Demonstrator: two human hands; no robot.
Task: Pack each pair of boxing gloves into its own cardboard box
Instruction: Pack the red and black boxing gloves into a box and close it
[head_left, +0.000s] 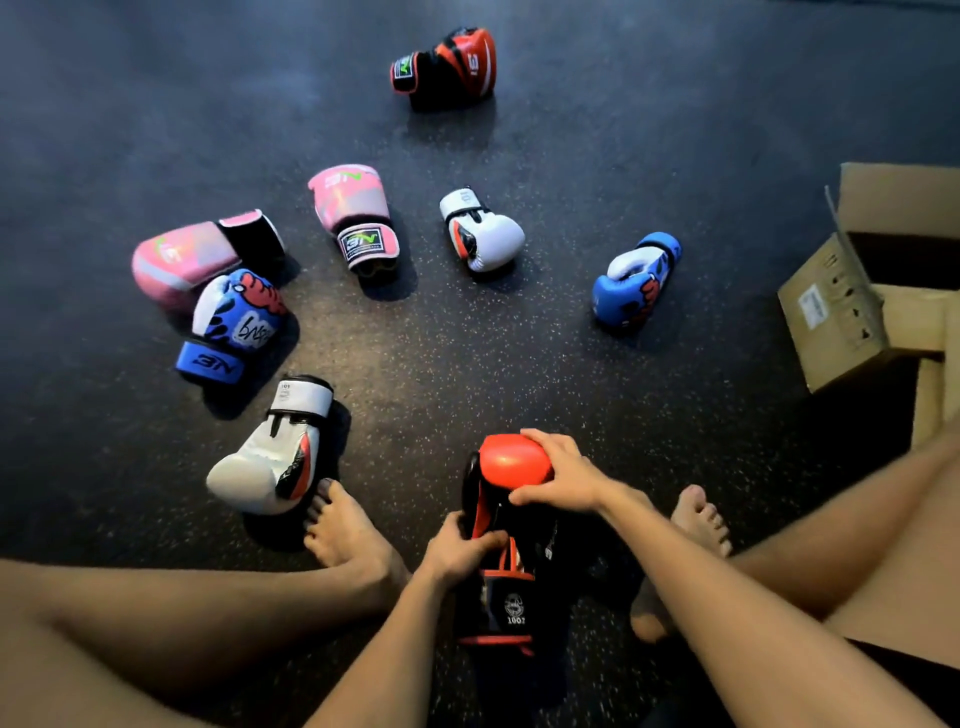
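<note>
A red and black boxing glove stands between my feet. My right hand grips its padded red top, and my left hand holds its side near the cuff. Its twin, the second red and black glove, lies far off at the top. Two pink gloves, two blue gloves and two white gloves are scattered on the floor. An open cardboard box stands at the right edge.
The dark speckled rubber floor stretches all around. My bare left foot touches the near white glove, and my right foot lies by my right wrist. More cardboard sits behind the open box.
</note>
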